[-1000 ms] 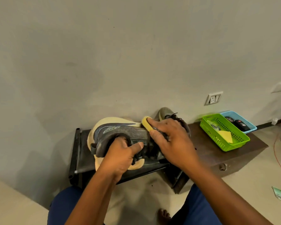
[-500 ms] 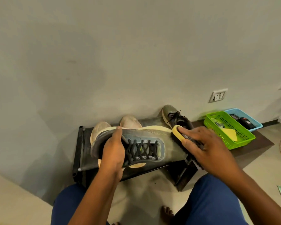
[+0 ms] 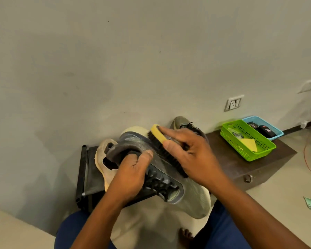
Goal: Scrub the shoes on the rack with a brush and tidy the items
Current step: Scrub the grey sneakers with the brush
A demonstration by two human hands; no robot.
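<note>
The gray shoe (image 3: 171, 178) is held up in front of the rack (image 3: 83, 175), toe pointing down & to the right, laces facing the camera. The left hand (image 3: 131, 177) grips it at the heel end: fingers go inside the opening and are hidden there, thumb is curled over the outside edge. The right hand (image 3: 192, 155) is wrapped round the brush (image 3: 162, 146), fingers curled over its yellow back; the dark bristles press on the shoe's side, just beside the left thumb. Much of the brush is hidden under the hand, so only the yellow tip & a strip of bristles show. Behind the held shoe a pale shoe (image 3: 102, 159) lies on the rack, partly covered by the left hand. Another shoe (image 3: 181, 123) peeks out behind the right hand, by the wall; only its toe & some lace show. To the right sits a dark box (image 3: 241, 166) w/ a green basket (image 3: 248, 141) on it and a blue basket (image 3: 266, 123) touching it at the back. The green one holds a yellow sheet & something clear, maybe a bag, hard to tell. The blue one holds dark things, too small to name. A wall socket (image 3: 233, 103) is above. A bare foot (image 3: 185, 236) shows at the bottom, between blue-clad knees.
</note>
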